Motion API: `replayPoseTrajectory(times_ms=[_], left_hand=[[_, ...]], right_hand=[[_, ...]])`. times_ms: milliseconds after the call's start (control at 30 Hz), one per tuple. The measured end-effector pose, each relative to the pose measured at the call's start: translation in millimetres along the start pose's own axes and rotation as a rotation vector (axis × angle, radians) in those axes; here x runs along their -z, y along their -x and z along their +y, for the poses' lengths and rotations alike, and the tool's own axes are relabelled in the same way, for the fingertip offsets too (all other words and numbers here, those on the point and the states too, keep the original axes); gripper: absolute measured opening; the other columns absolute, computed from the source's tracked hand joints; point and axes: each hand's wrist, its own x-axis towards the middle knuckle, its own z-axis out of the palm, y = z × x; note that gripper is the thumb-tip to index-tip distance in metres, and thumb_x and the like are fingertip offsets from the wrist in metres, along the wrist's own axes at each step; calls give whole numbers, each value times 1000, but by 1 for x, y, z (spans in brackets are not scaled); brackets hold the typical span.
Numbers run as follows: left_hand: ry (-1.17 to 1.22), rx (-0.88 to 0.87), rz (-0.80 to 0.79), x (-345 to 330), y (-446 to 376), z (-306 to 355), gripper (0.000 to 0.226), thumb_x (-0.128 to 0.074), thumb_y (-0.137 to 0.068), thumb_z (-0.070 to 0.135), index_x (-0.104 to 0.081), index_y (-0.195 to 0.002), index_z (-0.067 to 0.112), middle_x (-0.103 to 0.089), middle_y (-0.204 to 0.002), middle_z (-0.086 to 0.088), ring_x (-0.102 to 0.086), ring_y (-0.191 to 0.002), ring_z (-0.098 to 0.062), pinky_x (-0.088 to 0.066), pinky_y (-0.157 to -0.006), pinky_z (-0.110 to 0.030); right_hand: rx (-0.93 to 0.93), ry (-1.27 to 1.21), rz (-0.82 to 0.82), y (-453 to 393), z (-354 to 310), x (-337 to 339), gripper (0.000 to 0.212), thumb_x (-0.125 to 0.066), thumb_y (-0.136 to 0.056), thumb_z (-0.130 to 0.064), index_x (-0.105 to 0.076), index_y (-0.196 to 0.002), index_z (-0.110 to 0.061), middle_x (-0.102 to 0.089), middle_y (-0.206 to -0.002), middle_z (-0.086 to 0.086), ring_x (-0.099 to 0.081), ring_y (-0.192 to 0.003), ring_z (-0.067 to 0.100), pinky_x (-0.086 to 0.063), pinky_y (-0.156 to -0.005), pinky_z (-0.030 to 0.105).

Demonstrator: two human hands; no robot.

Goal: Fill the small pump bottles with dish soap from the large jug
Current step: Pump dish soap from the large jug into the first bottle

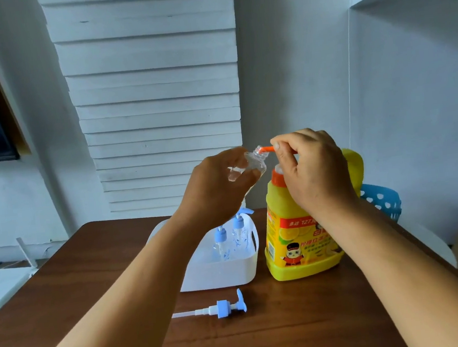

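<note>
Above jug [301, 239]: left hand [215, 186] grips tilted bottle [252, 165], mouth upper-right; right hand [313, 165] clenches orange pump [266, 149].

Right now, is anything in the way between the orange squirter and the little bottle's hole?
Nothing visible is. The left hand holds the small clear bottle with its open neck right at the orange spout of the yellow jug. The right hand rests on the pump. The bottle's own pump lies on the table.
</note>
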Motion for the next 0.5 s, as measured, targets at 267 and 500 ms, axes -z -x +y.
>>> replayPoseTrajectory(times_ms=[267,500], left_hand=[[-5,33,-38,-3,6,-5,27,-58,-86,33,-62,-111,22,-55,-91,16,-53,-83,-3,-42,-74,-12],[5,21,-16,2,-1,-1,31,-60,-85,33,-60,-114,22,-57,-93,14,-54,-83,-5,-41,-71,-12]], right_hand=[[-16,16,-39,9,0,-5,21,-52,-92,-17,-68,-96,-5,-69,-93,13,-59,-88,30,-42,-67,28],[0,12,-41,-1,0,0,20,-52,-92,-18,-67,-99,-6,-68,-96,12,-58,-91,28,-41,-68,27]])
